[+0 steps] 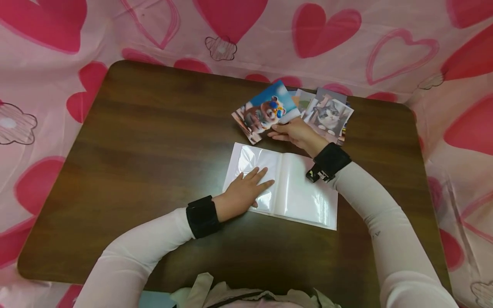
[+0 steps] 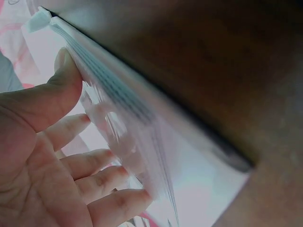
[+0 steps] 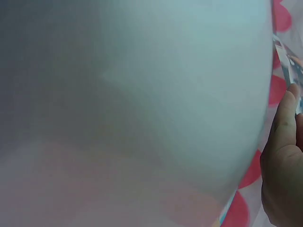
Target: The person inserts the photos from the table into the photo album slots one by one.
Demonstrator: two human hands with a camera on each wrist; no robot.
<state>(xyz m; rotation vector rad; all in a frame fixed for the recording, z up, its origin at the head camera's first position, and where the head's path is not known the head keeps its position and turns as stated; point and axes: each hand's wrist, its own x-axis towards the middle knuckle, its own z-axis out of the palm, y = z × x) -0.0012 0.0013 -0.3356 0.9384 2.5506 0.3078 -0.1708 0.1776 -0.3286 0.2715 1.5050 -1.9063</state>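
An open photo album (image 1: 308, 188) with clear plastic sleeves lies on the table. My left hand (image 1: 242, 192) rests on its left page with fingers spread; in the left wrist view the fingertips (image 2: 137, 196) touch the shiny sleeve and the edges of several stacked pages show. Above the album, my right hand (image 1: 294, 133) pinches a photo card (image 1: 265, 111) of a bear in sunglasses by its lower right edge, thumb on top. The right wrist view shows the card (image 3: 294, 71) at the right edge, with a pale blurred surface filling most of that frame.
Several other photo cards lie in a loose pile at the back right, a grey cat card (image 1: 329, 115) on top. The brown wooden table (image 1: 154, 128) has rounded corners. A pink cloth with hearts (image 1: 327, 30) hangs behind and at the sides.
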